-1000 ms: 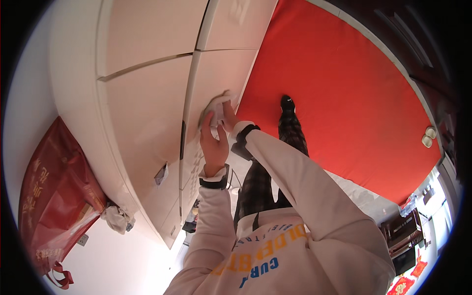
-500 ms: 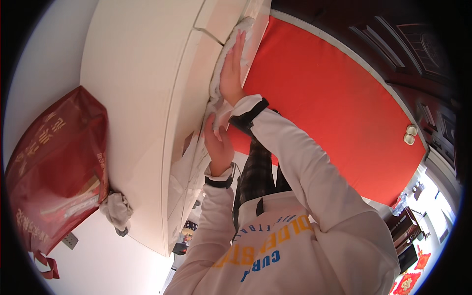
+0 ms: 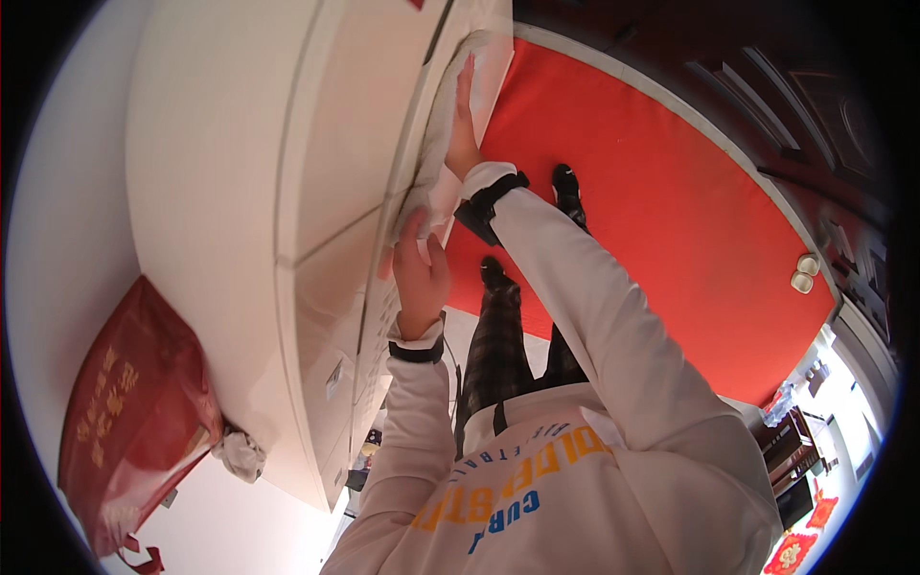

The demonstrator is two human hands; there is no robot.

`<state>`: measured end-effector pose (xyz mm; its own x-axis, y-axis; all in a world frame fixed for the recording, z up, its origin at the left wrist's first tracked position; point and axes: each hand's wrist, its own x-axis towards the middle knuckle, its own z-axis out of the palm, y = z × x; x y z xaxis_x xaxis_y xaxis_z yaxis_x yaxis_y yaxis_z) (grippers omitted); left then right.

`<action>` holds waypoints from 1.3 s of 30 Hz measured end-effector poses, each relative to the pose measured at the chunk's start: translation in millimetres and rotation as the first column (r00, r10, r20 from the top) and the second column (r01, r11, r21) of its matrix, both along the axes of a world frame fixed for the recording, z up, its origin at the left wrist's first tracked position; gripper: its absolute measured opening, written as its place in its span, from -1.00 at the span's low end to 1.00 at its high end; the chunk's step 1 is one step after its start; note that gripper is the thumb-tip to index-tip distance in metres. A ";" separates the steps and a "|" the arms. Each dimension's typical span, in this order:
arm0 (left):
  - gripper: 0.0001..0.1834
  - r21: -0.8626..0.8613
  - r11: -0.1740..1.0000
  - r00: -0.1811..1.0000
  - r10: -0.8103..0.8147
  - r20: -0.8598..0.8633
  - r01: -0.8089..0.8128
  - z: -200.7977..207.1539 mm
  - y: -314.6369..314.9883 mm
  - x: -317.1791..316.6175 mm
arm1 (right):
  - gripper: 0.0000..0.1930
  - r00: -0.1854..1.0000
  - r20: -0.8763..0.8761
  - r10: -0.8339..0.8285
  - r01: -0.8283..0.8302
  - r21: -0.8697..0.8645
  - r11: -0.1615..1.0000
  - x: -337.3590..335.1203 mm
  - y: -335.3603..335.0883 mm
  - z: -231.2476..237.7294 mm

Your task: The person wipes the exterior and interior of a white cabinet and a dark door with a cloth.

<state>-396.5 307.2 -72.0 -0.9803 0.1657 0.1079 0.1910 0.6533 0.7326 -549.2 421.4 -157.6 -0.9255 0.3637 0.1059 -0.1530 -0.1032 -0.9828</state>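
A crumpled white cloth (image 3: 436, 134) lies flat along the front of a tall white cabinet-like unit (image 3: 216, 192). My right hand (image 3: 464, 129) presses on the cloth's far part with its fingers stretched out. Close to the cloth's near end, my left hand (image 3: 422, 287) has straight fingers and its thumb apart; its fingertips seem to touch the cloth and the unit's front. Part of the cloth is hidden behind my right hand. Each wrist wears a black band.
On the unit's left hangs or leans a dark red bag (image 3: 144, 412), with a grey-white rag (image 3: 240, 453) beside it. A red floor covering (image 3: 652, 220) spreads to the right, reaching a dark panelled door (image 3: 795, 105). Two small pale objects (image 3: 805, 273) rest near its edge.
The view has shifted along the unit, and the bag sits lower in it. Both shoes now show on the red covering. My hands keep nearly the same pose on the cloth.
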 end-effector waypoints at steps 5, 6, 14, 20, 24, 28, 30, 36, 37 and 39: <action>-0.62 0.035 0.991 0.962 0.119 0.244 -0.131 -14.8 34.1 -35.5 | -0.32 0.959 0.152 0.238 -0.110 -0.574 0.811 -20.6 19.4 -70.8; -0.62 -0.014 0.993 0.972 0.118 0.205 -0.118 -18.7 36.7 -37.2 | -0.30 0.925 0.148 0.351 -0.108 -0.782 0.614 -14.5 19.5 -89.2; -0.60 -0.194 0.972 0.955 0.180 0.235 -0.136 -12.5 45.0 -31.4 | -0.16 0.771 0.272 0.575 0.029 -0.918 0.396 48.9 -11.3 -114.2; -0.56 -0.129 0.974 0.934 0.217 0.283 -0.187 -20.2 81.2 -67.5 | -0.30 0.953 0.258 0.161 -0.049 -0.393 0.918 -54.7 49.8 -97.8; -0.50 -0.064 0.997 0.989 0.060 0.135 -0.051 -13.7 134.7 -131.7 | -0.37 0.991 0.133 0.001 0.009 -0.078 0.997 -132.1 118.1 -80.3; -0.51 0.010 1.000 0.998 0.020 0.058 -0.021 -12.4 147.1 -163.7 | -0.34 0.975 0.218 0.046 0.001 -0.213 0.977 -167.6 138.8 -56.8; -0.52 -0.019 1.000 0.998 0.023 0.061 -0.022 -12.3 145.9 -169.5 | -0.39 0.971 0.211 0.114 -0.029 -0.369 0.929 -164.8 133.2 -69.2; -0.55 -0.130 0.989 0.961 0.098 0.260 -0.066 -5.0 139.0 -160.2 | -0.40 0.855 0.272 0.442 0.023 -0.871 0.492 -68.1 57.3 -162.6; -0.56 -0.120 0.992 0.976 0.074 0.206 -0.050 -7.9 142.5 -157.4 | -0.38 0.825 0.307 0.475 0.038 -0.869 0.494 -49.0 52.6 -178.0; -0.55 -0.016 1.000 0.973 -0.010 0.229 0.014 -15.8 171.4 -153.3 | -0.25 0.745 0.421 0.517 0.000 -0.775 0.632 -29.9 91.8 -228.2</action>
<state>-549.9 478.6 -87.8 -0.9765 0.1770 -0.1226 0.0269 0.6651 0.7463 -579.1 513.2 -385.8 -0.7602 -0.1878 -0.6219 0.5416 -0.7120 -0.4470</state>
